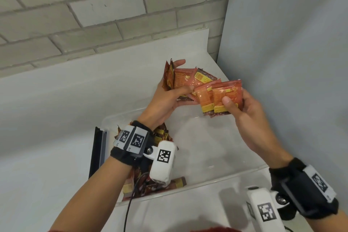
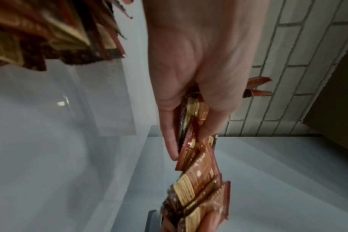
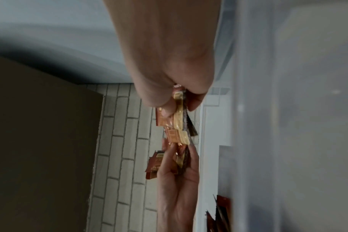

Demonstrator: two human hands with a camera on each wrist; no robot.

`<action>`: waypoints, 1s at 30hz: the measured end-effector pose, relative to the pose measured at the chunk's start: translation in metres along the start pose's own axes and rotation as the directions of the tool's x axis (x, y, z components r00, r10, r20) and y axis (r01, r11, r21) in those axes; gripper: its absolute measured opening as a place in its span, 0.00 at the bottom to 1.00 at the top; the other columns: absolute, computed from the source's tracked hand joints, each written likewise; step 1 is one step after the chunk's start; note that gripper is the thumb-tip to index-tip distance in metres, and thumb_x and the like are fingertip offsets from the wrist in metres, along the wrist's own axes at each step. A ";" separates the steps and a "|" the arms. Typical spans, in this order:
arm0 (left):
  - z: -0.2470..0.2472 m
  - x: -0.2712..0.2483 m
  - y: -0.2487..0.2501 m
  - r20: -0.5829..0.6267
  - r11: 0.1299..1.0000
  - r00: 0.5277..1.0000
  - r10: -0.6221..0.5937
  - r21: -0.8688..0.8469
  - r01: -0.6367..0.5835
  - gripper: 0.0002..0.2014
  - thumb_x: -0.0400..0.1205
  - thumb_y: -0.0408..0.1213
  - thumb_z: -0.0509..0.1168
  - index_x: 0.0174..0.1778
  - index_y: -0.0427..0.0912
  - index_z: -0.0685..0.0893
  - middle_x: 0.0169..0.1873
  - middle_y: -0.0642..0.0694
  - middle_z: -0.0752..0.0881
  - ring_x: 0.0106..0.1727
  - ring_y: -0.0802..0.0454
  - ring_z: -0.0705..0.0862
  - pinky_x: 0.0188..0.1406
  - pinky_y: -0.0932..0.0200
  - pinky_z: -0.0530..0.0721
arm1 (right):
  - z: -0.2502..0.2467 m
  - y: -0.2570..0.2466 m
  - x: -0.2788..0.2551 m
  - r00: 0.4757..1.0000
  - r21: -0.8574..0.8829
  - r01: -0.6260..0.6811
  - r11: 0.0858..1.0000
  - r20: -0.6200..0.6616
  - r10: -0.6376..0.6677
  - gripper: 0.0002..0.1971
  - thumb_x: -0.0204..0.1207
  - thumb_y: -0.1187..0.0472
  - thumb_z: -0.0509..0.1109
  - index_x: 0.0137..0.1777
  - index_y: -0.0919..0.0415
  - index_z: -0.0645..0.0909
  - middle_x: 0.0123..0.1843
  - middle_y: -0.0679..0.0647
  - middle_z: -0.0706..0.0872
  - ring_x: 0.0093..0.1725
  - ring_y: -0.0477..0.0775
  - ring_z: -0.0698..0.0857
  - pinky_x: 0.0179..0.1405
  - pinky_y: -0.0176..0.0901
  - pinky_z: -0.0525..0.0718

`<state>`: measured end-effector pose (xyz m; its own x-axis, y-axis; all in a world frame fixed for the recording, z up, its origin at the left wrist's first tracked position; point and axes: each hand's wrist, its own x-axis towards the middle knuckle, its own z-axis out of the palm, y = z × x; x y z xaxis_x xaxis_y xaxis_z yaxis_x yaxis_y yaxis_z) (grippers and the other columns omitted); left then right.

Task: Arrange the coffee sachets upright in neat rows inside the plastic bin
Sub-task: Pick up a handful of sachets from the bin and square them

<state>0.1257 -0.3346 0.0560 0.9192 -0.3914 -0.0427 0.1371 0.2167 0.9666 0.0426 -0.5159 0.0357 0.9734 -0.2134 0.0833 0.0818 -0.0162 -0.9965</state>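
Above the clear plastic bin (image 1: 222, 173), my left hand (image 1: 169, 98) holds a fan of red and orange coffee sachets (image 1: 183, 79), thumb pressed on their fronts. My right hand (image 1: 243, 113) pinches two orange sachets (image 1: 219, 98) beside that fan, thumb on top. In the left wrist view the left hand (image 2: 191, 94) grips the fanned sachets (image 2: 197, 175) edge-on. The right wrist view shows my right hand (image 3: 175, 81) pinching the sachets (image 3: 178, 119). More sachets (image 1: 160, 133) stand packed in the bin's left part, partly hidden by my left wrist.
The bin sits on a white counter (image 1: 47, 118) against a white brick wall (image 1: 75, 15), with a grey panel (image 1: 291, 62) at the right. A black strip (image 1: 96, 150) stands along the bin's left side. The bin's right part holds no sachets.
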 end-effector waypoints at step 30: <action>-0.005 -0.004 0.011 0.079 0.996 0.997 -0.009 0.087 0.002 0.36 0.72 0.27 0.74 0.74 0.55 0.70 0.62 0.40 0.84 0.57 0.41 0.88 0.43 0.46 0.91 | 0.004 0.001 0.000 0.997 0.045 -0.070 0.997 0.040 0.068 0.06 0.83 0.61 0.65 0.57 0.56 0.77 0.50 0.48 0.89 0.48 0.46 0.89 0.52 0.50 0.87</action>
<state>0.1254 -0.3261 0.0660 0.8860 -0.4625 -0.0313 0.1062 0.1368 0.9849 0.0432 -0.5115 0.0343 0.9846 -0.1744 0.0152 0.0230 0.0430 -0.9988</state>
